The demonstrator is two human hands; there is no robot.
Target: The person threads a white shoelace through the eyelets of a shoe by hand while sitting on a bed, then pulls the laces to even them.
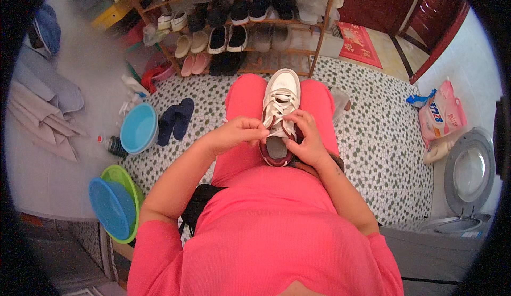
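A white sneaker (282,87) with dark red parts and a grey insole rests on my lap between my thighs, toe pointing away from me. Its white shoelace (278,116) lies across the tongue. From the left, my left hand (244,132) pinches the lace between thumb and forefinger. Against the shoe's right side, my right hand (307,139) has its fingertips at the lacing and its thumb at the opening, curled round the sneaker. A dark brown object (306,167), partly hidden, lies under my right wrist.
Ahead stands a shoe rack (319,40) with several pairs. Left on the patterned floor are dark blue slippers (175,120), a light blue basin (139,128) and stacked basins (113,205). At right are a pink bag (444,112) and a round-lidded washing machine (468,171).
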